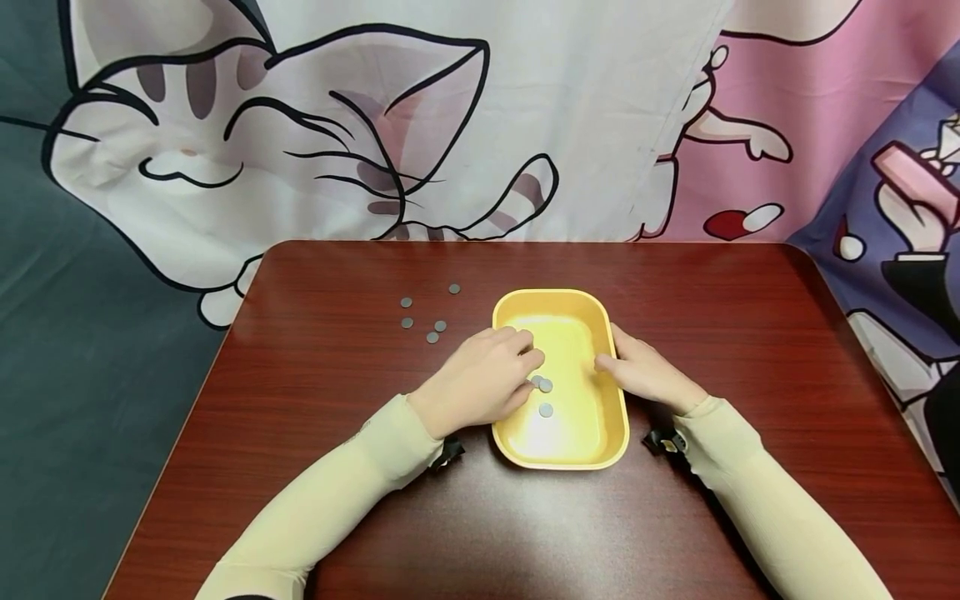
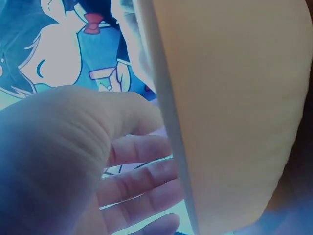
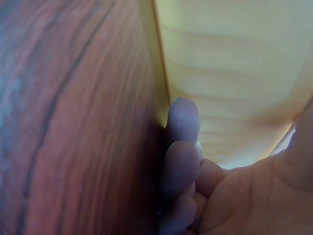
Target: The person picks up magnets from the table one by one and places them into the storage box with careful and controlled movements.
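A yellow rectangular plastic tray [image 1: 581,433] sits on the table, its long sides pointing away from me. My left hand [image 1: 480,379] reaches over its left rim, fingers loosely bent above the inside. In the left wrist view those fingers [image 2: 139,183] pass over the tray's edge with nothing seen between them. Small silver coins lie inside: one [image 1: 546,386] by the left fingertips, overlapping another, and one [image 1: 546,410] nearer me. My right hand [image 1: 652,371] grips the right rim, thumb inside and fingers against the outer wall, as the right wrist view shows.
Several more coins [image 1: 440,326] lie scattered on the dark red wooden table [image 1: 337,350], beyond and left of the tray. A cartoon-printed curtain [image 1: 585,108] hangs behind the table's far edge.
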Demonstrator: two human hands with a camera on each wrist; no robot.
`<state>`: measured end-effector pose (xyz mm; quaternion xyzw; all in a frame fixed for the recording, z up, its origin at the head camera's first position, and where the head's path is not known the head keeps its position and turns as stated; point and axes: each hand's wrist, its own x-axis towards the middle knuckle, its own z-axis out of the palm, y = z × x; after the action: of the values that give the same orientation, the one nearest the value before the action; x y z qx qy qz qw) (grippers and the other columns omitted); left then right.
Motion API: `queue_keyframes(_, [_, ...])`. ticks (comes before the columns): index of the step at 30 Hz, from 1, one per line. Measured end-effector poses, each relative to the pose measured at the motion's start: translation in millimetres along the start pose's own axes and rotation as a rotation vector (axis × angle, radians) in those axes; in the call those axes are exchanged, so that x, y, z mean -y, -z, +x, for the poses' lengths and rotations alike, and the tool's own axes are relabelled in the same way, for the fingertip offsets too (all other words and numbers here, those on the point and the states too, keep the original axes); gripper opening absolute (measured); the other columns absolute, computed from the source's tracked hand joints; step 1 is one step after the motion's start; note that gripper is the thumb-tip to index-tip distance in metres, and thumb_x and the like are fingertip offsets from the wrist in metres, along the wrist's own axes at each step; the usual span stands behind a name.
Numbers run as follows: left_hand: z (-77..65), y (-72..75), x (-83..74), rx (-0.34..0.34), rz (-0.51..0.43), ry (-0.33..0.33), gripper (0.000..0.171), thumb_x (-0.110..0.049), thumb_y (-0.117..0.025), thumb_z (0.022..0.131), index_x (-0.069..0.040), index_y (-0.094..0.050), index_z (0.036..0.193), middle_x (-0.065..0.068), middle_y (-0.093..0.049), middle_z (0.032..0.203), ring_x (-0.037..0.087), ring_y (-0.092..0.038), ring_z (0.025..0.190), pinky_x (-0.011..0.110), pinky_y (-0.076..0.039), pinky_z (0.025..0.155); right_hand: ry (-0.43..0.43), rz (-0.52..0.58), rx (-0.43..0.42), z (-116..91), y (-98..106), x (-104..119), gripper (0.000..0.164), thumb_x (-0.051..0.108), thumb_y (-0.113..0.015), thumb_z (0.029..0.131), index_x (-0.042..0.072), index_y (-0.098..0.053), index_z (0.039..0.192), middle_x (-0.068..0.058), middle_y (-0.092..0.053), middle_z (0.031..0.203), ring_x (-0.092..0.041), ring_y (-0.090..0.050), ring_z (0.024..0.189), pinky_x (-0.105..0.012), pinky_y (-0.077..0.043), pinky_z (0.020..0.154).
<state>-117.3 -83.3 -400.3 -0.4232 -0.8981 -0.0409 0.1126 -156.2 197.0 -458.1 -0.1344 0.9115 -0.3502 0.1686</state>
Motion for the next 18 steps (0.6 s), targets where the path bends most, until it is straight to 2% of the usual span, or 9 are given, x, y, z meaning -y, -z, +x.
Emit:
queue_keyframes(5, [-7.6, 4.0, 5.3, 0.005, -0.009, 0.027, 0.036, -0.039, -0.07, 0.094, -0.015, -0.068, 0.121, 0.004, -0.064, 0.127, 0.023, -0.063, 0.115, 0.038, -0.052, 0.09, 0.0, 0.006, 0.003, -0.3, 0.0, -0.6, 0.051, 0.016, -0.056, 0.093, 0.003, -0.046, 0.141, -0.02, -0.07, 0.116, -0.022, -0.072, 0.091, -0.036, -0.058, 0.08])
queue_keyframes(10, [-16.2, 7.0, 13.3, 0.037, -0.037, 0.043, 0.068, -0.055, -0.064, 0.095, -0.014, -0.053, 0.149, 0.011, -0.046, 0.158, 0.03, -0.046, 0.146, 0.046, -0.044, 0.113, 0.002, 0.011, 0.004, -0.3, -0.1, 0.1, 0.051, 0.016, -0.056, 0.094, 0.003, -0.045, 0.142, -0.021, -0.07, 0.117, -0.022, -0.072, 0.091, -0.035, -0.058, 0.08])
queue_keyframes(14, [-25.6, 8.2, 20.6, 0.051, -0.053, 0.072, 0.083, -0.064, -0.06, 0.095, -0.016, -0.039, 0.16, 0.012, -0.029, 0.17, 0.035, -0.03, 0.157, 0.051, -0.033, 0.123, 0.003, 0.021, 0.009, -0.4, -0.2, 0.6, 0.054, 0.016, -0.056, 0.095, 0.003, -0.043, 0.146, -0.021, -0.068, 0.12, -0.023, -0.071, 0.093, -0.036, -0.058, 0.081])
queue_keyframes(18, [-34.7, 8.3, 27.7, 0.057, -0.061, 0.108, 0.088, -0.067, -0.058, 0.095, -0.018, -0.032, 0.163, 0.009, -0.018, 0.174, 0.036, -0.024, 0.159, 0.053, -0.029, 0.125, 0.0, 0.029, 0.01, -0.5, 0.3, 0.6, 0.055, 0.015, -0.056, 0.095, 0.002, -0.042, 0.147, -0.022, -0.067, 0.121, -0.023, -0.071, 0.094, -0.036, -0.058, 0.082])
